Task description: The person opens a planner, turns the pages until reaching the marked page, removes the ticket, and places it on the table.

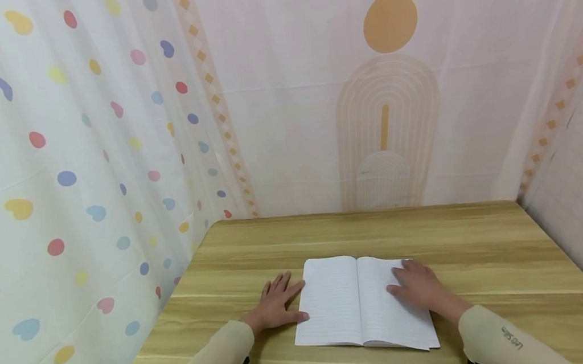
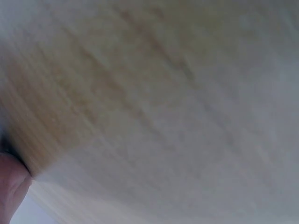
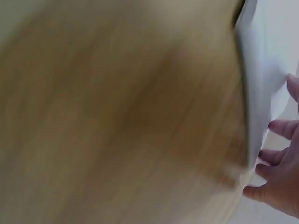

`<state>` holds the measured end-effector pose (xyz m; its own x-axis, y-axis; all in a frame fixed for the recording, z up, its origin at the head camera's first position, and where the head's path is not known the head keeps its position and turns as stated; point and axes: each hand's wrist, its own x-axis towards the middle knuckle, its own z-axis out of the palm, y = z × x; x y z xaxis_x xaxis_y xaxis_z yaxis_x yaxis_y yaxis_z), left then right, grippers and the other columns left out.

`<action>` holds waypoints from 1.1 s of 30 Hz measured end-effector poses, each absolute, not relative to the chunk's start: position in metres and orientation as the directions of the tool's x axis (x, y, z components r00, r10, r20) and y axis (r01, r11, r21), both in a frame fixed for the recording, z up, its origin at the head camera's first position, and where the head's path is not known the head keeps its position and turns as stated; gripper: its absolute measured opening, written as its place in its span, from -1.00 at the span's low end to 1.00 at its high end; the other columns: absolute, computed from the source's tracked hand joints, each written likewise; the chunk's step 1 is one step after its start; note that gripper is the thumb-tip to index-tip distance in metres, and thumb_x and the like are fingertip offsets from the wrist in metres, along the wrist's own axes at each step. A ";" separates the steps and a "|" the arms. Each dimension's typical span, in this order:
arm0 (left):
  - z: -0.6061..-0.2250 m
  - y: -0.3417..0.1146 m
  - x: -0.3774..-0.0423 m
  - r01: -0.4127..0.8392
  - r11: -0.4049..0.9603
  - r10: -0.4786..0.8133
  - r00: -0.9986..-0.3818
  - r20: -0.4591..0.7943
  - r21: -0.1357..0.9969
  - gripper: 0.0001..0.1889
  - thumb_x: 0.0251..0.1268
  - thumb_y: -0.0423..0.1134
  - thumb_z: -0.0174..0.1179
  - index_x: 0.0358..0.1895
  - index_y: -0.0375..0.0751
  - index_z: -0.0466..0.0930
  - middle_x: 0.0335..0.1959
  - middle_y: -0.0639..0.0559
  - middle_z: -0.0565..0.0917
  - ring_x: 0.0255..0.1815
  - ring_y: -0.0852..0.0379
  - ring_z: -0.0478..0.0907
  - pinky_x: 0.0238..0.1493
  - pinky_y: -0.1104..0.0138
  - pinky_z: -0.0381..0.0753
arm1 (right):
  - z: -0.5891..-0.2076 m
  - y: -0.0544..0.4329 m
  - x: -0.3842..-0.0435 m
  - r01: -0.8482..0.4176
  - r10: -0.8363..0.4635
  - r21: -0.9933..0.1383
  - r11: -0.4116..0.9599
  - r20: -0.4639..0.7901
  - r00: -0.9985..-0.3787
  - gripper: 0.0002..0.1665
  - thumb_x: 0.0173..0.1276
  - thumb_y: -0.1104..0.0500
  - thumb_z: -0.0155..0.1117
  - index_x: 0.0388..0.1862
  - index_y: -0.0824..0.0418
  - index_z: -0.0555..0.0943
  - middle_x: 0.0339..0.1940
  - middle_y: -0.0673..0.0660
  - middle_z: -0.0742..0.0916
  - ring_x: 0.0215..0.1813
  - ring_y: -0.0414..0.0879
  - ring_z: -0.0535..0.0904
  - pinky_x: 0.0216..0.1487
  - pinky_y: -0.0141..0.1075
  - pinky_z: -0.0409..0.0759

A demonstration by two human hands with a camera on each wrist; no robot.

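Note:
A notebook (image 1: 332, 304) with white lined pages lies opened flat on the wooden table, its spine running away from me. At its left edge is my left hand (image 1: 277, 307), fingers spread, with the thumb and index fingertips right at the page border. My right hand (image 1: 419, 287) rests on the outer part of the right page, fingers extended near the top right corner. In the right wrist view, that hand (image 3: 282, 175) shows spread fingers along the notebook's edge (image 3: 252, 102). Only a bit of the left hand (image 2: 11, 186) shows in the left wrist view.
The wooden table (image 1: 367, 230) extends past the notebook to its back edge. A dotted curtain (image 1: 89, 163) hangs along the left side, and a patterned curtain (image 1: 292, 119) hangs behind the table. Another pale curtain (image 1: 579, 182) borders the right side.

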<state>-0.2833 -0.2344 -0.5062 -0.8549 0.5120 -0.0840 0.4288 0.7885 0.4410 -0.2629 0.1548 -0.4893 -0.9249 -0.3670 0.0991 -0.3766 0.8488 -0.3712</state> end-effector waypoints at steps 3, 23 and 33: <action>-0.506 -0.234 -0.283 0.429 0.788 0.512 -0.855 -0.083 0.442 -0.11 0.23 0.31 0.23 0.55 -0.01 0.20 0.59 -0.33 -0.11 0.59 -0.30 -0.27 0.44 -0.25 -0.30 | -0.493 0.171 -0.268 -0.311 -0.306 -0.339 0.888 0.067 -0.950 -0.21 0.44 -0.16 0.21 0.34 0.45 0.44 0.35 0.62 0.36 0.38 0.55 0.20 0.24 0.44 0.15; -0.508 -0.235 -0.284 0.416 0.793 0.503 -0.859 -0.093 0.445 -0.11 0.22 0.33 0.22 0.55 0.02 0.20 0.60 -0.31 -0.14 0.59 -0.28 -0.30 0.44 -0.24 -0.33 | -0.486 0.182 -0.268 -0.279 -0.290 -0.344 0.897 0.021 -0.957 -0.10 0.39 -0.23 0.24 0.40 0.44 0.37 0.35 0.64 0.33 0.37 0.57 0.19 0.21 0.47 0.17; -0.507 -0.235 -0.284 0.410 0.794 0.500 -0.860 -0.099 0.448 -0.11 0.23 0.32 0.22 0.56 0.03 0.19 0.60 -0.30 -0.14 0.59 -0.28 -0.30 0.45 -0.23 -0.34 | -0.491 0.183 -0.271 -0.257 -0.266 -0.324 0.910 0.019 -0.964 -0.03 0.36 -0.26 0.25 0.40 0.49 0.34 0.36 0.65 0.31 0.37 0.57 0.19 0.21 0.46 0.19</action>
<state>-0.2837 -0.2350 -0.5071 -0.8602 0.5003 -0.0989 0.4104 0.7942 0.4481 -0.2708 0.1829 -0.4911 -0.9639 -0.2657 0.0187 -0.2572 0.9103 -0.3244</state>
